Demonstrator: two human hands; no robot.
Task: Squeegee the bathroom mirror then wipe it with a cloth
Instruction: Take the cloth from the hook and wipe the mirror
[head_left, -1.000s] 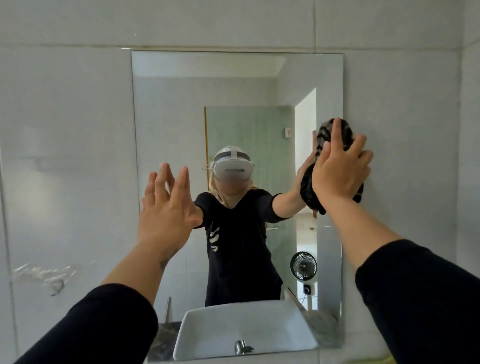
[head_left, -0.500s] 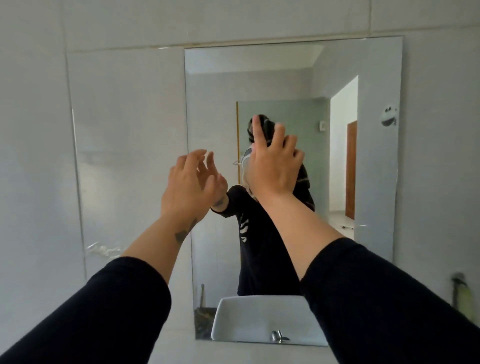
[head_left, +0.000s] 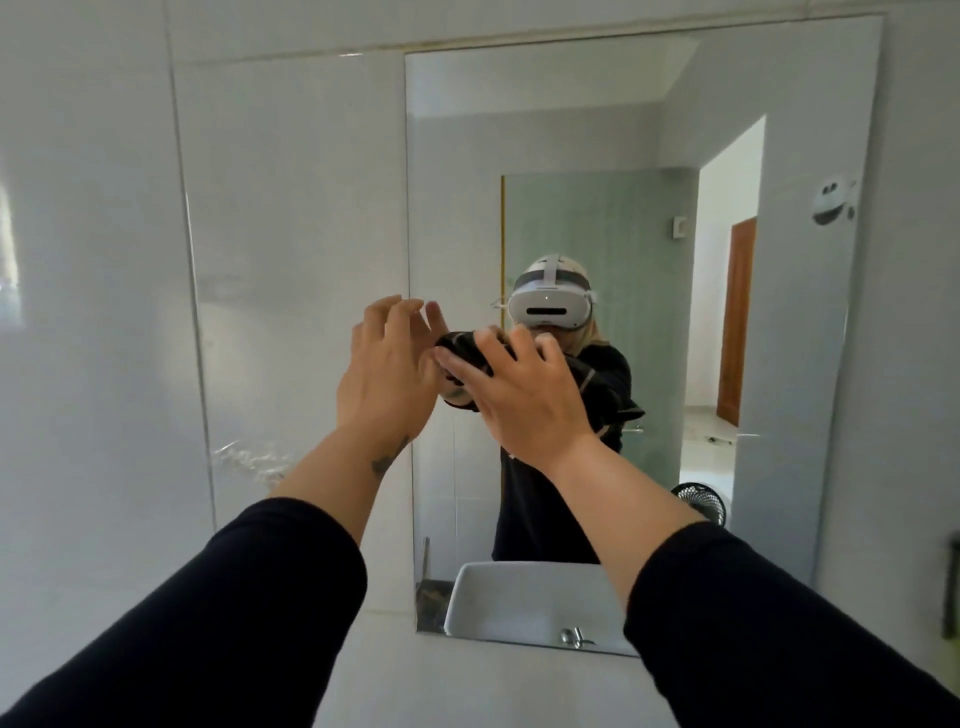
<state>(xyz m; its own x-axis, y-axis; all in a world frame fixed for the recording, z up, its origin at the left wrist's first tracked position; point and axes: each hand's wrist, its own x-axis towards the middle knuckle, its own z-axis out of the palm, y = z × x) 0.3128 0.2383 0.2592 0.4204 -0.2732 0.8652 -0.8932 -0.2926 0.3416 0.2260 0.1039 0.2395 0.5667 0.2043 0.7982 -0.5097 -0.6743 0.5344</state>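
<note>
At mirror (head_left: 597, 130) left edge: right hand (head_left: 524, 395) moved cloth (head_left: 460, 348) leftward, gripping; left hand (head_left: 387, 374) fingers spread.

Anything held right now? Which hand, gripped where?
Right hand presses a bunched dark cloth to the mirror, palm and fingers over it. Left hand holds nothing.

There is one view only — a head camera, close to the mirror (head_left: 644, 130), facing forward at it over both outstretched arms. The mirror sits right of centre, tiled wall (head_left: 104, 260) filling the left.
</note>
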